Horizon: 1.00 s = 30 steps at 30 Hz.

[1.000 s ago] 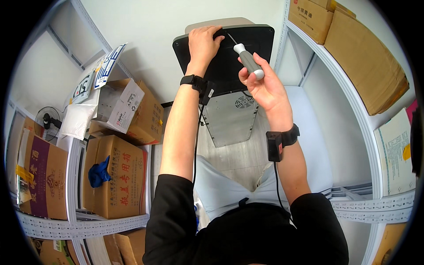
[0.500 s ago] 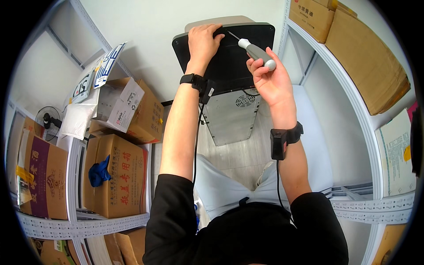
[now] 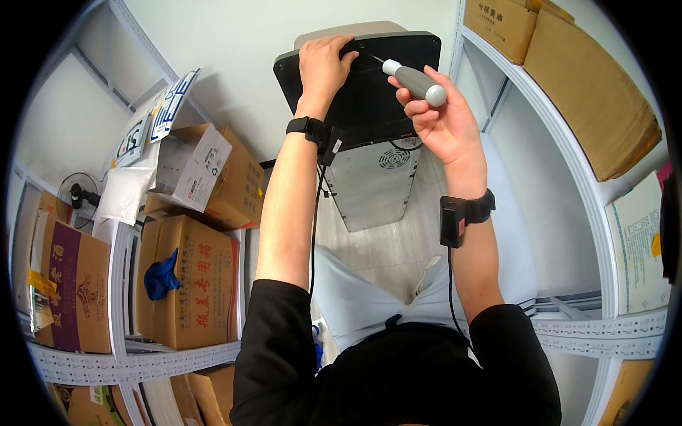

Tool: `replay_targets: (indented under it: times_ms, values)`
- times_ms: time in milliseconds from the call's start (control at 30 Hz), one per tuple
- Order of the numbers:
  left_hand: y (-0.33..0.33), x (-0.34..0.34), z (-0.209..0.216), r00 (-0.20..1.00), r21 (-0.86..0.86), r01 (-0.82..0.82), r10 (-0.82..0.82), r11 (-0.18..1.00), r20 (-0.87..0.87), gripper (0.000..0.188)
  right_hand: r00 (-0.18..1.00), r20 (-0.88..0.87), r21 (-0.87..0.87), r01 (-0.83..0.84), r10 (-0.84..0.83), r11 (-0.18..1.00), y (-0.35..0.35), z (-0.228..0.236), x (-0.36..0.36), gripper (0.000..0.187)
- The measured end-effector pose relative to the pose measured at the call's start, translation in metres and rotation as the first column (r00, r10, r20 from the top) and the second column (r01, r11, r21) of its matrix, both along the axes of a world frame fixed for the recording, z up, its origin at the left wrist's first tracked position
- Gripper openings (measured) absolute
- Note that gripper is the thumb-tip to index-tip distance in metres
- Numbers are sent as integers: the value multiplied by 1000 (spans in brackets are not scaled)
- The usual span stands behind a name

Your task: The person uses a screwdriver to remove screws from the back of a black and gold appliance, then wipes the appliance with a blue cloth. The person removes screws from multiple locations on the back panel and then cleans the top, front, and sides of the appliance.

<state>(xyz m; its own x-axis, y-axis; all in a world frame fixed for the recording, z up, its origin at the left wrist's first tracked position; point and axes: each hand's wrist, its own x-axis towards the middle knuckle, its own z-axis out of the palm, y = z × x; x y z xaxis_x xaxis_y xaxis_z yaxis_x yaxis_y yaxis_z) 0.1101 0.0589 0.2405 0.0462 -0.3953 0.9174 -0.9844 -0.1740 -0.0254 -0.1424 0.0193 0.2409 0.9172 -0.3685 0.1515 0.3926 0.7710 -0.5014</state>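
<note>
A black panel (image 3: 376, 103) with rounded corners tops a tall metal cabinet (image 3: 366, 188) that has a round vent grille. Over the panel's far edge, left of its middle, my left hand (image 3: 325, 67) is hooked, thumb on the face and fingers along the rim. The grey-and-white screwdriver (image 3: 412, 79) lies in the curled fingers of my right hand (image 3: 447, 128), its butt toward me. Its thin shaft points at the panel near my left thumb; whether the tip touches a screw is too small to tell.
Shelving (image 3: 142, 355) with cardboard boxes (image 3: 188, 280) stands close on the left, a small fan (image 3: 79, 199) among them. On the right, another rack (image 3: 561, 128) carries cartons (image 3: 590, 92). Cables (image 3: 312, 234) hang from both wrist straps.
My right hand has shifted slightly right and turned, so the screwdriver lies flatter. My left hand stays at the panel's edge, and the view has shifted a little.
</note>
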Motion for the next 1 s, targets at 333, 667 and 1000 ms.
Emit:
replay_targets:
  times_ms: [333,667,1000]
  values:
    - [4,3,-1,995,8,44,-45,999,89,36,953,21,-310,293,-301,905,3,-26,-40,50]
    - [27,13,-1,996,36,43,-46,998,81,35,905,9,-357,401,-426,843,-25,-59,-55,52]
    - [51,-17,-26,999,-166,1,-7,986,-36,29,891,16,-395,423,-454,816,-30,-75,-69,55]
